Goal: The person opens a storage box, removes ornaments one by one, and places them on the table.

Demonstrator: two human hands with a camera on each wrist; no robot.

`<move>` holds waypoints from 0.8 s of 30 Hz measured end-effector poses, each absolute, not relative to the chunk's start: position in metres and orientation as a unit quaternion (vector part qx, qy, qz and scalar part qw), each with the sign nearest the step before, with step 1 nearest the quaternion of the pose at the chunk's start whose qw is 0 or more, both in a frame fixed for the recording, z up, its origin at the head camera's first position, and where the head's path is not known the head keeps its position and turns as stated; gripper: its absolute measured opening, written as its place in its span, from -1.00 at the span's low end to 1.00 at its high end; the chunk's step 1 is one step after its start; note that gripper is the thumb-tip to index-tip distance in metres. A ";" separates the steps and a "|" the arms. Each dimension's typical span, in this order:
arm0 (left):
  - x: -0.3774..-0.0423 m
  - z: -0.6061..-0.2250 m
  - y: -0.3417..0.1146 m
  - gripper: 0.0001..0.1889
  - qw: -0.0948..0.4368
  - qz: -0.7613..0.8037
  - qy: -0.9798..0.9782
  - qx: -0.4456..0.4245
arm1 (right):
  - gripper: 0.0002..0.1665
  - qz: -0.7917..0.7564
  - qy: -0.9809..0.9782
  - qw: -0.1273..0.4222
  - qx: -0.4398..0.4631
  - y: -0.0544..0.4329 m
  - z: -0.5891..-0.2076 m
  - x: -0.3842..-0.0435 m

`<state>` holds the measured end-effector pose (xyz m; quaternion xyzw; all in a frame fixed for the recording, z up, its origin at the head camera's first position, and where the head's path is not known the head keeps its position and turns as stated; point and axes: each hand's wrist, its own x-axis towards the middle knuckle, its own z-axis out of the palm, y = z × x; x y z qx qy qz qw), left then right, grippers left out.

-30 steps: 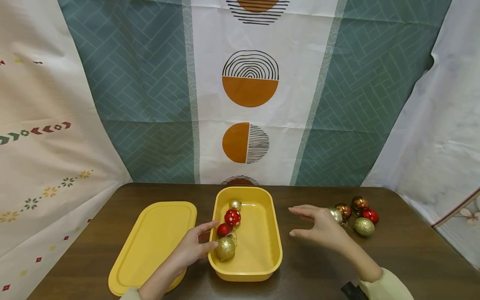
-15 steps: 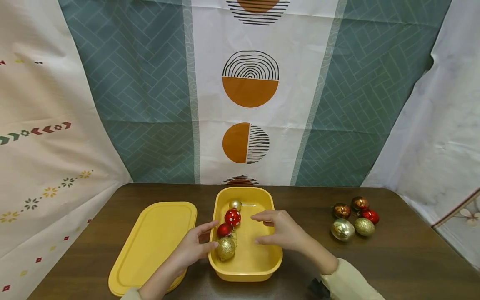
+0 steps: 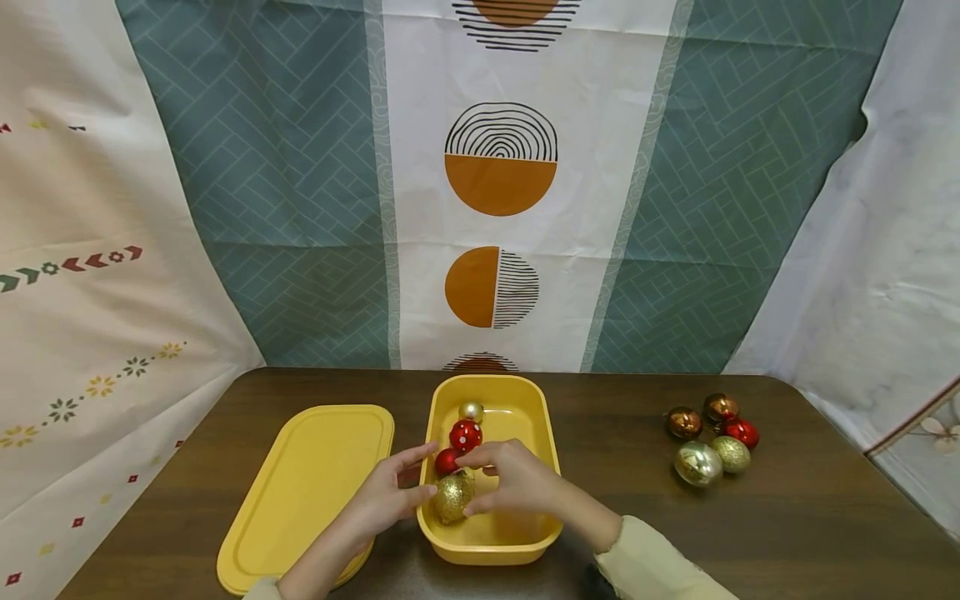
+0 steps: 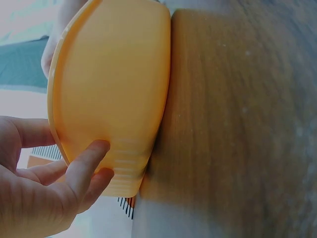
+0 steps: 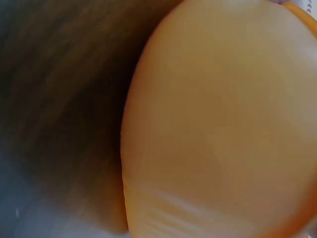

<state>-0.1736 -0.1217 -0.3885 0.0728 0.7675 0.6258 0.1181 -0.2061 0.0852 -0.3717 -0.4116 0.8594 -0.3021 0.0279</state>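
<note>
A yellow plastic box (image 3: 525, 417) stands mid-table with several Christmas baubles along its left side. My left hand (image 3: 392, 492) grips its left rim; in the left wrist view, fingertips (image 4: 101, 146) press the outer wall. Inside, my right hand (image 3: 517, 479) has thumb and forefinger round the glittery gold bauble (image 3: 452, 497), nearest the front. Behind that lie a red bauble (image 3: 446, 462), a white-dotted red bauble (image 3: 465, 435) and a small pale gold bauble (image 3: 471, 412). Only the box's outer wall (image 5: 218, 124) fills the right wrist view, so that hand's fingers are hidden there.
A flat yellow lid (image 3: 315, 475) lies left of the box. At the right of the dark wooden table (image 3: 615, 433) are a shiny gold bauble (image 3: 698, 464), a glittery gold one (image 3: 731, 454), a red one (image 3: 742, 432) and two copper ones (image 3: 684, 422). Patterned cloth (image 3: 300, 208) hangs behind.
My right hand has moved left from beside the right-hand baubles into the box, reaching the glittery gold bauble. The shiny gold bauble on the table has rolled slightly. My left hand stays put.
</note>
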 end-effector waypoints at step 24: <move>-0.173 -0.388 -0.121 -0.38 0.112 0.613 0.780 0.061 | -0.58 -0.256 0.878 0.030 -0.404 0.068 -0.379 -0.207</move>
